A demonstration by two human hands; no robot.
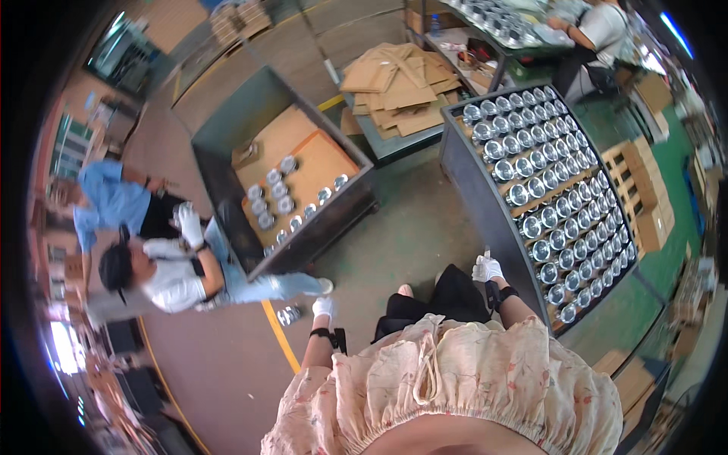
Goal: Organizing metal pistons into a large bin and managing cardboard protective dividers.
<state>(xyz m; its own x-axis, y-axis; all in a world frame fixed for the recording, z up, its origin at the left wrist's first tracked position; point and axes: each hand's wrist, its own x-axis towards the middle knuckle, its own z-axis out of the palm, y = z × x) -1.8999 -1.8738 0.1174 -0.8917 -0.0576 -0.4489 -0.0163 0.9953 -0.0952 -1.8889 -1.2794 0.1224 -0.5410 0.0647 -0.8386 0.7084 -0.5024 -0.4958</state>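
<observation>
My left hand [323,307], in a white glove, hangs low at my side. Beside it are shiny metal cylindrical parts [289,315]; I cannot tell whether the hand touches them, and its fingers are too small to read. My right hand [487,268], also white-gloved, hangs close to the near side of a dark metal bin [493,205]. Its fingers look curled, with a small narrow greyish thing poking up from them. Rows of round silvery metal parts [531,226] fill the top of that bin.
Ahead to the left stands a second dark bin [227,136], with several metal parts [284,203] on brown board. A person in white [178,277] stands beside it, another in blue [114,197] behind. Cardboard sheets [398,83] are stacked between the bins. Another person [607,34] works at a far table.
</observation>
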